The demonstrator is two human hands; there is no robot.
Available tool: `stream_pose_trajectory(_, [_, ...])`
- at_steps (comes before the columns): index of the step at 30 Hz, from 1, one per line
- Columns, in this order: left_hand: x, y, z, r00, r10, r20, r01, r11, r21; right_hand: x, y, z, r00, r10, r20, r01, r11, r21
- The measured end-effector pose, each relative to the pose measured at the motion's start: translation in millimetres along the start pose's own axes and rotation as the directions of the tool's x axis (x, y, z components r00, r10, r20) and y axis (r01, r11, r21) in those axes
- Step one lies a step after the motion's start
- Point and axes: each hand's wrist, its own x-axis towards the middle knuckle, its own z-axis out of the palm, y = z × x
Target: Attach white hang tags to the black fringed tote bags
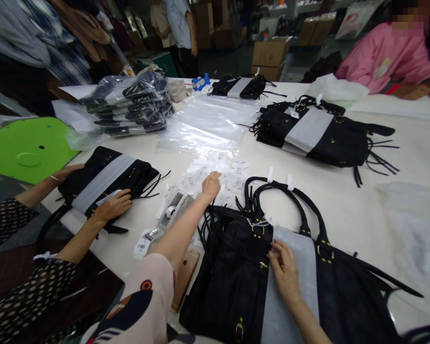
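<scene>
A large black handbag [232,267] with looped handles, gold-coloured buckles and fringe lies before me, a pale grey wrap [290,310] around its middle. My right hand [285,272] rests on the wrap's left edge, fingers slightly apart and holding nothing. White loops [289,181] hang on the handles. My left hand [211,185] reaches over a spread of small white tags [215,165], its fingers drawn together. Whatever is between those fingertips is hidden. Below that forearm are a grey tray [175,210] and a phone [186,274].
At left, a co-worker's hands [112,208] are on another wrapped black bag [103,177]. Plastic-bagged goods [132,105] are stacked behind, beside clear plastic sleeves [204,124]. More black bags [315,134] lie at the back right. A person in pink [387,52] is across the table.
</scene>
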Motion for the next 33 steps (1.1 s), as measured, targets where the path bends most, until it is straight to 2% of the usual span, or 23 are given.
stream_pose_trajectory(3, [32,-41,-0.3,0.997,-0.039,0.063,0.030,0.990,0.141,0,4,2,1.000,-0.005,-0.006,0.005,1.000,-0.008])
stream_pose_trajectory(5, [44,-55,-0.1,0.995,-0.033,0.098,0.015,0.984,0.178,1,7,4,1.000,-0.014,-0.012,0.014,1.000,-0.022])
stream_pose_trajectory(12, [63,-67,4.1,0.981,-0.020,0.193,-0.039,0.954,0.298,0,16,10,0.997,-0.057,-0.055,0.051,0.994,-0.096])
stream_pose_trajectory(17, [62,-76,-6.3,0.976,-0.015,0.215,-0.051,0.952,0.301,0,16,10,0.994,-0.083,-0.073,0.074,0.990,-0.118])
stream_pose_trajectory(23, [49,-81,-24.5,0.978,-0.035,0.207,-0.010,0.977,0.212,1,11,10,0.994,-0.083,-0.074,0.073,0.989,-0.130])
stream_pose_trajectory(27, [43,-79,-27.5,0.980,-0.072,0.183,0.057,0.995,0.087,0,11,11,0.993,-0.088,-0.075,0.078,0.989,-0.129])
stream_pose_trajectory(30, [51,-72,-22.2,0.986,-0.131,0.107,0.137,0.989,-0.059,-1,13,12,0.992,-0.097,-0.085,0.084,0.986,-0.142])
stream_pose_trajectory(33, [70,-61,-12.7,0.973,-0.226,0.049,0.231,0.940,-0.253,-3,16,13,0.988,-0.121,-0.097,0.104,0.982,-0.160])
